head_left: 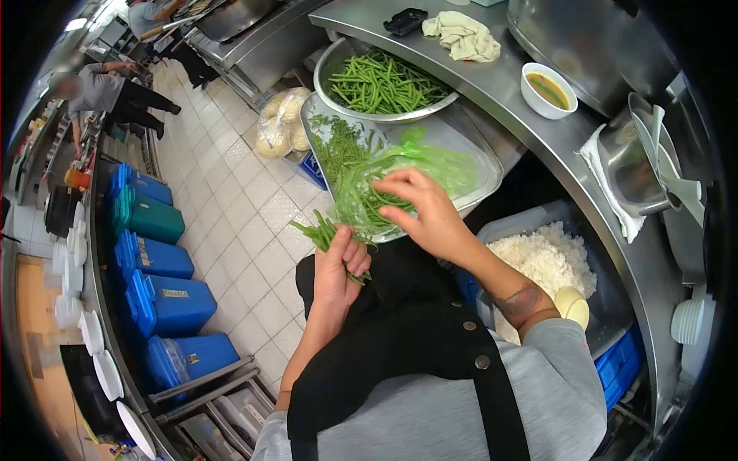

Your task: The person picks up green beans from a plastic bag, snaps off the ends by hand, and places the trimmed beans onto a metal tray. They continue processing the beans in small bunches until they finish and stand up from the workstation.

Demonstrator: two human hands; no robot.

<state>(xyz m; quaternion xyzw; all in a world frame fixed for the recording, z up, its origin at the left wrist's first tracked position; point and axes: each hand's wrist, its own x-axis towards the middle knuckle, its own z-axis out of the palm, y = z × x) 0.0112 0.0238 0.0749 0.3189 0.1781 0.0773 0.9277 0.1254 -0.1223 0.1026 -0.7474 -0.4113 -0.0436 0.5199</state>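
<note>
My left hand (pixel 338 269) is closed around a small bunch of green beans (pixel 317 230), whose ends stick out on both sides of the fist. My right hand (pixel 415 211) is over a metal tray (pixel 493 175), fingers apart, holding nothing. Below it a thin green plastic bag (pixel 438 169) lies on the tray with more beans inside. Bean trimmings (pixel 342 146) are spread at the tray's left side. Behind the tray a steel bowl (pixel 324 86) is full of green beans (pixel 384 83).
At the right are a tub of white rice (pixel 538 257), a white soup bowl (pixel 549 91), a cloth (pixel 463 36) and a steel pot (pixel 626 165). Blue bins (pixel 181 303) line the tiled floor's left side. Two people stand at the far left.
</note>
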